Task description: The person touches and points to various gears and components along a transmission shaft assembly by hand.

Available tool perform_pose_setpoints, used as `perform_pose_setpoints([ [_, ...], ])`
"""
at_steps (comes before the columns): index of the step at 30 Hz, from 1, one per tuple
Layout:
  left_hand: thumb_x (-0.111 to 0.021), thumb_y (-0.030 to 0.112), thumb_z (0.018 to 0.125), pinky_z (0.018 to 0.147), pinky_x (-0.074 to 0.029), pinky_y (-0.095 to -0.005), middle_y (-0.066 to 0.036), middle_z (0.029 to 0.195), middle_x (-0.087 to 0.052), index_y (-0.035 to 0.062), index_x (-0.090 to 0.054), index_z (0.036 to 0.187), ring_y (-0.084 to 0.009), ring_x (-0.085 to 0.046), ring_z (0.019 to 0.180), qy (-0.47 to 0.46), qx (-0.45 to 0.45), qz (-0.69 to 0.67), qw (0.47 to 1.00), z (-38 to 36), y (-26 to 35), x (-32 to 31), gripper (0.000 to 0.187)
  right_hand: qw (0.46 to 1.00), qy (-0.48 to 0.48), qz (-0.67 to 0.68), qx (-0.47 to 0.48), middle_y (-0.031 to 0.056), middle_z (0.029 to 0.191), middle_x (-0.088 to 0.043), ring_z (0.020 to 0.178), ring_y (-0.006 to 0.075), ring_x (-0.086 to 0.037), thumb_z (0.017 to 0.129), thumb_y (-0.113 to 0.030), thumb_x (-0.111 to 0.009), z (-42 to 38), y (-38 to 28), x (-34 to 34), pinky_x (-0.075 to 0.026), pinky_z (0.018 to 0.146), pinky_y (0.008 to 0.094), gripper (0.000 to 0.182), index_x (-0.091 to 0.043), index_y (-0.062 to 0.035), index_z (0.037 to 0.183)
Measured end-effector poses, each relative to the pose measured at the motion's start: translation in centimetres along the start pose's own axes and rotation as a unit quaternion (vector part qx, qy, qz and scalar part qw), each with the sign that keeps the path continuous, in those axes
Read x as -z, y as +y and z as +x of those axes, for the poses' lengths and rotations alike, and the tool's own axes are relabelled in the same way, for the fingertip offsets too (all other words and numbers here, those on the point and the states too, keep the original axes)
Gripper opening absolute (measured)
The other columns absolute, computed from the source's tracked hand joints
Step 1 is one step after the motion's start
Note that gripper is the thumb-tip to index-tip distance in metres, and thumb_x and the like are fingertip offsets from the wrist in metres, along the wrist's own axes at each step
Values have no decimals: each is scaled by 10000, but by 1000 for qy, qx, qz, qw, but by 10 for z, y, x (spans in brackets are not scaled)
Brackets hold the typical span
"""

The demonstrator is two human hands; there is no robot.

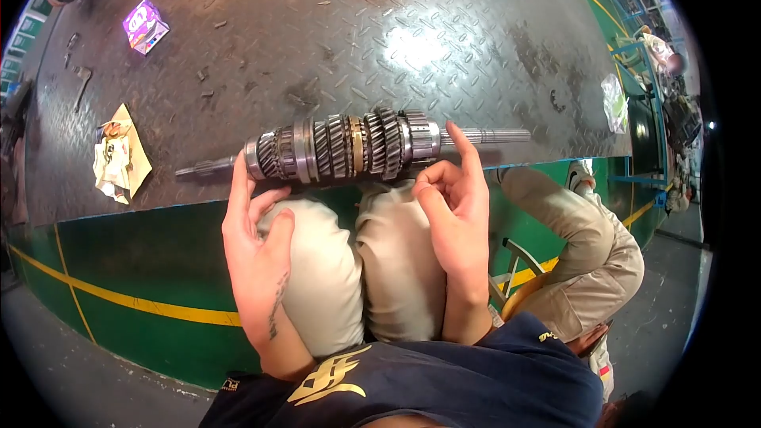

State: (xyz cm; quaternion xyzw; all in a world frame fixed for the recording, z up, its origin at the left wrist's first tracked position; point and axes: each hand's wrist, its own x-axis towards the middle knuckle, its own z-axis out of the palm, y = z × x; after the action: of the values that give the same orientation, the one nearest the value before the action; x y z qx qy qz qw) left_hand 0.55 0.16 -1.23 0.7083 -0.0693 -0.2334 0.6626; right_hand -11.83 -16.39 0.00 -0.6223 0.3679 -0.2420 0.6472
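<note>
A gear shaft [336,149] lies lengthwise near the front edge of the metal table. Several dark helical gears, a brass-coloured ring [357,145] and a splined right end are on it. My left hand [260,246] is at the left end of the gear stack, index finger stretched up against the end collar and thumb apart. By the right end of the stack, my right hand [460,218] points its index finger up at the splined shaft. Its thumb and other fingers are bent, with nothing visible in them. Neither hand is wrapped around the shaft.
The dark tread-plate table [269,47] carries a purple box [146,26], torn brown paper [123,157], a small metal tool [82,87], a dark clip ring [557,101] and a clear plastic bag [613,103]. A person in beige trousers [590,246] sits close on my right.
</note>
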Motion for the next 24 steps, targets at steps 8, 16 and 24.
perform_pose_setpoints([
  [8,-509,-70,756,962,-457,-315,-152,1314,-551,-38,-312,1502,-214,-596,1068,-9,2,1,1000,-1,4,-1,772,999,-28,-41,5,-32,802,-566,668,12,-443,838,43,-593,1,-5,2,-370,610,171,616,-444,-24,1431],
  [16,-516,-67,759,971,-453,-321,-159,1327,-540,-41,-302,1505,-221,-592,1075,-10,6,0,1000,-2,3,0,776,999,-27,-23,12,-39,800,-559,663,8,-428,844,44,-579,1,-4,1,-357,601,168,574,-473,-48,1400],
  [24,-517,-85,755,974,-452,-320,-160,1336,-539,-49,-302,1501,-217,-591,1076,-10,0,-6,1000,-1,1,1,777,999,-37,-24,1,-40,793,-551,655,2,-408,850,49,-568,1,-2,2,-331,589,166,514,-495,-80,1342],
])
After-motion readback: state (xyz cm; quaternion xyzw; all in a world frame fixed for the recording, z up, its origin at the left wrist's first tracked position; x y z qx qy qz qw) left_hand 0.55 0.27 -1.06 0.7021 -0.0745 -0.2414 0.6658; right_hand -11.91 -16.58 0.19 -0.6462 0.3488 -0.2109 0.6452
